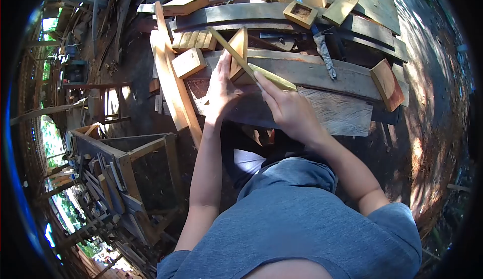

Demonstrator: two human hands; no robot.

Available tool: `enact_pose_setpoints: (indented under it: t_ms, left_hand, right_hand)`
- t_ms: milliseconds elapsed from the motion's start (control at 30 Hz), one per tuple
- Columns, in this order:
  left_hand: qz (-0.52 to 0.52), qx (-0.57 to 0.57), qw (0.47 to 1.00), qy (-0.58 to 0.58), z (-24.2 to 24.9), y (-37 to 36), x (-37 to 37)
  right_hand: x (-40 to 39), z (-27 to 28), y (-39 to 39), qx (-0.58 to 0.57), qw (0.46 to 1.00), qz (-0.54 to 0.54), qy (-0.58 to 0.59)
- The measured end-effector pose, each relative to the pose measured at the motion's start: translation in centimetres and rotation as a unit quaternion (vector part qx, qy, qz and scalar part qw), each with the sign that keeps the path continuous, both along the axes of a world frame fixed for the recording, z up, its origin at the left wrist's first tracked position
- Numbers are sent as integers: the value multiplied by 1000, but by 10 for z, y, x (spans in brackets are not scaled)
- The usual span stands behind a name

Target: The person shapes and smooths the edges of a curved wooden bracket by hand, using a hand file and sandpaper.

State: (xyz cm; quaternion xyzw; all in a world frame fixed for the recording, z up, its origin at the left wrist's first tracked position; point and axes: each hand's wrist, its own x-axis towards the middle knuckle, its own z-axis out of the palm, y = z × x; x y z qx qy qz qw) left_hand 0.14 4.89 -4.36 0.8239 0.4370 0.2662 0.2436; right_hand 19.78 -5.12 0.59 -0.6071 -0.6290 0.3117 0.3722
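Observation:
My left hand [221,88] is at a light wooden block [239,47] standing tilted on the bench, its fingers pointing away along the near side and closed against it. A thin wooden strip [229,47] crosses in front of that block at a slant. My right hand [292,110] grips the strip's near end, with the index finger stretched along it. Beside those fingers a yellowish flat wooden piece [275,78] runs off to the right; its join with the strip is hidden. A small wood block [188,63] lies left of my left hand.
The bench is made of grey planks [312,72] with gaps. On it lie a hollowed wooden box [300,15], a tool with a wrapped handle [324,55], a reddish-faced block [387,85] and a grooved block [195,41]. Long boards [173,90] slant along its left side. A wooden frame [128,163] stands lower left.

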Motion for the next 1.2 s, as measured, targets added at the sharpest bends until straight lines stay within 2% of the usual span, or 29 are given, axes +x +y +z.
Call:
enact_pose_setpoints:
  t_ms: [67, 100, 200, 233, 267, 367, 433, 467, 567, 633, 733, 833, 867, 933, 967, 1067, 1100, 1133, 1200]
  left_hand:
    - [7, -35, 999, 18, 17, -1, 7]
    - [-1, -21, 1000, 6, 13, 0, 6]
    - [14, -24, 999, 27, 17, -1, 9]
    - [7, -35, 999, 22, 13, 3, 7]
    - [14, -27, 998, 48, 9, 2, 4]
    - [7, -16, 1000, 21, 9, -1, 4]
    - [12, -41, 999, 14, 17, -2, 8]
    - [12, -55, 998, 8, 20, -3, 8]
    - [12, -30, 999, 28, 12, -3, 7]
    - [10, -39, 999, 24, 15, -1, 6]
    - [3, -3, 1000, -1, 4, -1, 2]
    - [13, -70, 997, -35, 15, -4, 7]
    - [30, -58, 998, 19, 21, -6, 9]
    - [28, -38, 999, 21, 16, -3, 8]
    - [27, -45, 998, 16, 16, -3, 8]
    - [22, -64, 998, -7, 13, 0, 7]
    - [29, -72, 997, -9, 15, -1, 7]
    - [37, -83, 996, -10, 18, -5, 8]
    - [42, -75, 996, 21, 27, -8, 11]
  right_hand:
    - [7, 13, -11, -101, 994, 20, -42]
    - [11, 26, 3, -143, 989, 17, -26]
    - [16, -29, 71, -95, 994, -24, -58]
    - [14, -31, 73, -93, 994, -29, -47]
    - [14, -42, 63, -1, 1000, -23, -21]
    - [17, -10, 9, -13, 998, 16, -61]
    - [17, 7, -9, -100, 993, 46, -49]
    - [20, 17, 6, -148, 988, 37, -32]
    - [17, -26, 61, -115, 993, -11, -30]
    - [17, -25, 79, -82, 996, -7, -36]
    - [19, -4, 13, -69, 995, 45, -52]
    - [22, 4, 17, -127, 990, 49, -37]
    - [21, -8, 36, -130, 990, 43, -34]
    - [18, -38, 87, -83, 996, 14, -28]
    - [21, -38, 97, -102, 994, 27, -9]
    - [25, -14, 52, -63, 997, 28, -15]
    - [27, -4, 35, -138, 987, 58, -49]
    - [26, -3, 33, -144, 986, 65, -49]
    - [21, -6, 21, -91, 995, 37, -21]
